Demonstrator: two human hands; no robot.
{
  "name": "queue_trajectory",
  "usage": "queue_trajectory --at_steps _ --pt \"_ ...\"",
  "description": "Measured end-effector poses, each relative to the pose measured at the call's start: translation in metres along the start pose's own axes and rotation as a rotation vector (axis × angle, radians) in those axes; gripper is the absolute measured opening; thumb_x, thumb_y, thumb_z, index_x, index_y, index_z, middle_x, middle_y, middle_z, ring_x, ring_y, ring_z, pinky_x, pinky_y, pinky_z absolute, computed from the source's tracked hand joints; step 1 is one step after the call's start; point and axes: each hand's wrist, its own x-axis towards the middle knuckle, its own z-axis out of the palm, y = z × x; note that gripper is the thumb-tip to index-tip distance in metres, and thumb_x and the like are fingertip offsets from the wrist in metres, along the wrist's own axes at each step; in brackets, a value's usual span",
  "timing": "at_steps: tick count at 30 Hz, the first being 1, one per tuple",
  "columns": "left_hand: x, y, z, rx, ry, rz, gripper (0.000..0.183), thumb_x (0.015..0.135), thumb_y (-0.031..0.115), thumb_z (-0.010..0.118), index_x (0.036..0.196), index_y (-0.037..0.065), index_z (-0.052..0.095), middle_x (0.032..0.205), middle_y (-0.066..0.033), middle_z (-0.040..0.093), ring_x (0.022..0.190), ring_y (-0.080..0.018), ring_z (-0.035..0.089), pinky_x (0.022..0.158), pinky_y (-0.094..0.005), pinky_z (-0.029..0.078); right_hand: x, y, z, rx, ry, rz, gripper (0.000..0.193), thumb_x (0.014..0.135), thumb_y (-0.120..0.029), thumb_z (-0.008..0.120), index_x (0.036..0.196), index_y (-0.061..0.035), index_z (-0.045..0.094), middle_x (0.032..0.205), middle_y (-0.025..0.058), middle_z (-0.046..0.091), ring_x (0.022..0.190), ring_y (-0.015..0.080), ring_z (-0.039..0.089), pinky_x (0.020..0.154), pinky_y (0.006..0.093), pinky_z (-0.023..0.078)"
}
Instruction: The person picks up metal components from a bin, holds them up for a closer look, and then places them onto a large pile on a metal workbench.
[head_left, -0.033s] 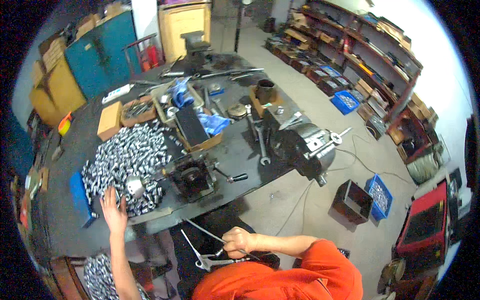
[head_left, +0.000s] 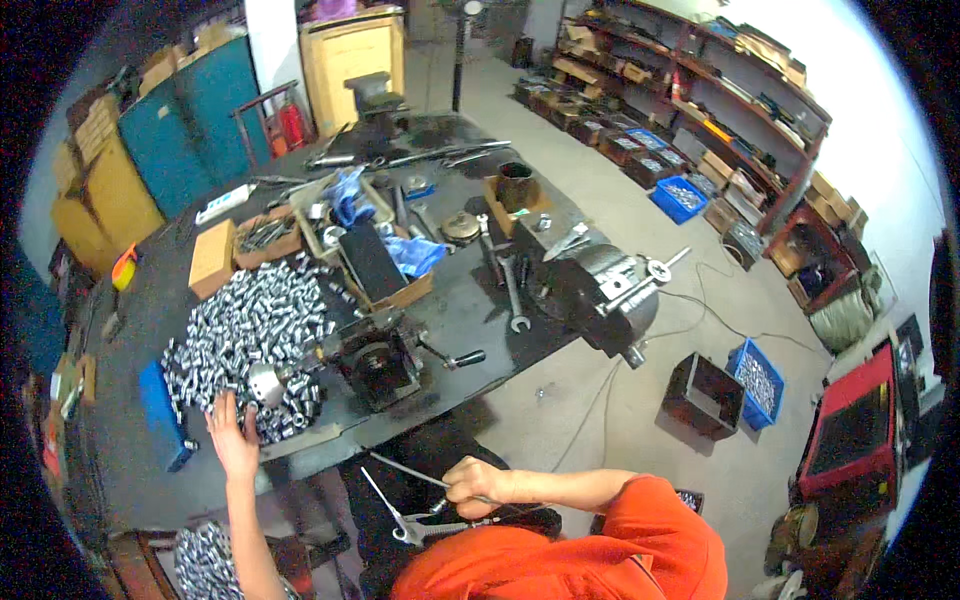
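My left hand (head_left: 233, 442) lies at the near edge of a large heap of small shiny metal sleeves (head_left: 245, 325), fingers stretched out and touching the nearest pieces. Just beyond its thumb is the round silver chuck (head_left: 266, 384) of a dark bench device with a crank handle (head_left: 466, 358). In front of my body, my right hand (head_left: 474, 483) is closed around a thin grey rod (head_left: 405, 468) that slants up to the bench edge. A small metal piece (head_left: 438, 506) shows just below that fist. Close by is a spray gun-like tool with a pale, thin arm (head_left: 382, 492).
A blue tray (head_left: 160, 405) stands left of the heap. Cardboard boxes (head_left: 213, 258), spanners (head_left: 515, 300) and a bench vise (head_left: 605, 290) occupy the bench. More sleeves fill a container (head_left: 205, 560) below. A black bin (head_left: 703, 395) and blue crate (head_left: 757, 385) sit on the floor.
The whole view has shifted slightly. My left hand has moved a little nearer to me and to the right along the heap's edge. My right hand keeps its grip on the rod.
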Motion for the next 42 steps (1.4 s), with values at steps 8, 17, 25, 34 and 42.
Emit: queue_trajectory --at_steps 8,17,25,34,42 --pt "-0.018 -0.011 0.044 -0.036 0.206 0.144 0.040 0.090 0.012 0.050 0.127 -0.004 0.045 0.130 -0.0209 0.047 0.125 -0.0386 0.038 0.104 -0.0448 0.029 -0.014 0.010 0.017 1.186 0.314 0.884 0.029 0.071 -0.009 0.051 0.051 -0.0103 0.030 0.048 -0.0001 0.030 0.041 0.0090 0.027 0.039 0.0254 0.019" --pt "-0.023 -0.025 0.049 -0.084 0.209 0.144 0.043 0.092 0.020 0.048 0.128 -0.004 0.046 0.131 -0.0220 0.047 0.126 -0.0384 0.038 0.105 -0.0435 0.029 -0.018 0.020 0.032 1.311 0.392 0.880 0.028 0.069 -0.006 0.049 0.050 -0.0107 0.029 0.047 0.0019 0.033 0.040 0.0104 0.027 0.037 0.0256 0.017" --pt "-0.001 -0.019 0.014 0.008 0.072 0.054 0.036 0.088 0.026 0.054 0.116 0.003 0.054 0.122 -0.0166 0.054 0.115 -0.0326 0.049 0.097 -0.0456 0.036 -0.015 0.011 0.026 1.232 0.483 0.981 0.027 0.068 -0.014 0.054 0.054 -0.0124 0.030 0.052 0.0012 0.028 0.042 0.0108 0.024 0.037 0.0249 0.017" --pt "0.043 0.015 0.004 0.089 0.003 0.024 0.053 0.091 0.040 0.048 0.132 0.007 0.042 0.139 -0.0157 0.040 0.130 -0.0312 0.035 0.107 -0.0526 0.022 -0.018 0.022 0.023 1.296 0.355 0.962 0.022 0.073 -0.010 0.049 0.056 -0.0114 0.035 0.051 -0.0001 0.030 0.043 0.0093 0.027 0.037 0.0245 0.018" --pt "0.092 0.024 0.043 0.193 -0.059 0.078 0.052 0.090 0.041 0.045 0.134 0.012 0.042 0.139 -0.0168 0.039 0.130 -0.0331 0.034 0.105 -0.0627 0.016 -0.014 0.024 0.016 1.329 0.382 1.034 0.027 0.070 -0.004 0.046 0.051 -0.0103 0.027 0.049 0.0033 0.030 0.041 0.0119 0.026 0.038 0.0263 0.019"
